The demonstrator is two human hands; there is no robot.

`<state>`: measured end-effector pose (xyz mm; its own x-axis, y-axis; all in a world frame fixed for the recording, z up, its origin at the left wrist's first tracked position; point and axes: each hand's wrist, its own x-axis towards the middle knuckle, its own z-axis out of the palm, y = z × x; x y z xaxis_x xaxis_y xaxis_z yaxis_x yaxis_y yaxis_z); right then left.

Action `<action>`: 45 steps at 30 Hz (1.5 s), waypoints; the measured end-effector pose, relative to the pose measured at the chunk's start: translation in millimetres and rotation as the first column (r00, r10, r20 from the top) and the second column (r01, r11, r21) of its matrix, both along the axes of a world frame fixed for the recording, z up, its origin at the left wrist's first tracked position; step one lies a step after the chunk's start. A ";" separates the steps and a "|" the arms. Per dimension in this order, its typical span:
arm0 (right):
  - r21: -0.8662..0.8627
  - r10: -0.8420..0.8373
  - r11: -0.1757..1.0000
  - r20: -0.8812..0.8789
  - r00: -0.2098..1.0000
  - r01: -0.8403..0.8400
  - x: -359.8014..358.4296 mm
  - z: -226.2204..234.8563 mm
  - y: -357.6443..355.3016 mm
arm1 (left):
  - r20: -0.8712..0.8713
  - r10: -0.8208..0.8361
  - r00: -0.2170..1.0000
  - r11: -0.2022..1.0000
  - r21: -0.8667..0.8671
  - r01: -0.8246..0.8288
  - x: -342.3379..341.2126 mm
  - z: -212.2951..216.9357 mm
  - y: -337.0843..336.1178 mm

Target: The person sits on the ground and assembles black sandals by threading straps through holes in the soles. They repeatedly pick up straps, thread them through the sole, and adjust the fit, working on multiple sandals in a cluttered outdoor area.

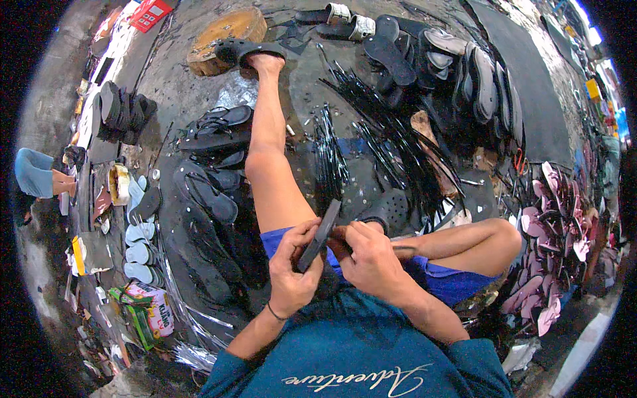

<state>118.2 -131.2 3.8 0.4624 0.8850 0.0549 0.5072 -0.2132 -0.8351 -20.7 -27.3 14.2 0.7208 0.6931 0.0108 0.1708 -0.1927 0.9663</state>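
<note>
My left hand [293, 272] is closed around a thick black sandal sole [320, 237], tilted on edge in front of my chest. Close against its right side is my right hand [366, 259], with fingers bent in a pinch. What those fingers grip is hidden; it may be a part of the sole or something small. Bundles of long, thin black strips [381, 126] lie on the floor beyond my hands. To the left of my outstretched leg is a pile of finished-looking black flip-flops [211, 192].
A round wooden block [229, 36] sits by my clog-clad foot [249, 53]. Black and grey soles [458, 79] are heaped at the far right. Pink sandals [541, 239] pile up on the right. Light blue soles [141, 252] and a colourful packet [149, 308] lie at left.
</note>
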 end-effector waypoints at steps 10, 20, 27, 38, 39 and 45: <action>-0.061 0.176 0.981 -0.112 0.978 -0.184 21.6 -1.7 -26.6 | 0.051 -0.092 0.994 0.996 -0.001 0.092 6.3 0.1 -8.1; -0.197 0.185 0.962 -0.026 0.982 -0.187 36.0 47.7 -66.7 | 0.129 -0.114 0.985 0.992 0.060 0.107 11.0 11.3 -40.1; 0.009 -0.013 1.000 0.413 0.911 0.010 58.2 -17.3 -7.3 | -0.300 0.009 0.954 0.992 -0.121 -0.048 16.1 -32.9 -10.2; -0.015 -0.372 0.922 0.243 0.896 0.387 41.8 -57.0 -7.6 | -0.079 0.331 0.940 0.680 -0.671 -0.296 19.6 -72.1 4.8; -0.053 -0.376 0.923 0.099 0.921 0.382 38.2 -59.0 -12.8 | -0.039 0.316 0.948 0.680 -0.687 -0.255 25.3 -64.7 9.8; -0.236 -0.160 0.970 -0.449 0.879 0.056 32.0 -13.8 -4.7 | 0.099 0.199 0.975 0.900 -0.411 -0.142 34.6 -49.5 9.3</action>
